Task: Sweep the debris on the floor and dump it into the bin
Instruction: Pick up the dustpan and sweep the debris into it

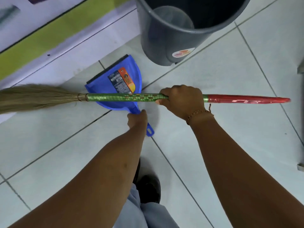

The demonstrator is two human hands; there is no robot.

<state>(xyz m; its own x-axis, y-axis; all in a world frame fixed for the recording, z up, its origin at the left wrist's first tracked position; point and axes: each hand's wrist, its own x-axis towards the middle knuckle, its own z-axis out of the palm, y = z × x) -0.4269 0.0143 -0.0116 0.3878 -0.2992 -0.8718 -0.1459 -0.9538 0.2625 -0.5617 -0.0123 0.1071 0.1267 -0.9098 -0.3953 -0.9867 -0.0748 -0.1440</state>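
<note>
Across the middle of the frame a broom (115, 97) lies level, its straw bristles fanning out at the left edge and its red-wrapped handle end pointing to the right. At centre right the right hand (184, 102) is wrapped tight around the green-taped part of the handle, fingers curled over the top and the thumb underneath; a beaded bracelet (199, 114) sits on that wrist. Just below the handle, near the centre, the left hand (137, 120) is clenched around the stem of a blue dustpan (108, 86), whose hanging loop pokes out beside the wrist. The dustpan's tray is under the broom handle, its black lip aimed toward the upper left and a printed label on its inner face; whether it rests flat on the pale tiled floor (230, 66) I cannot tell. At the top centre a grey bin (166, 38) stands open on the tiles, near the dustpan but apart from it, with a round sticker low on its wall. No debris is clearly visible. At the bottom, a dark shoe (150, 188) and light trouser leg show between the forearms.
</note>
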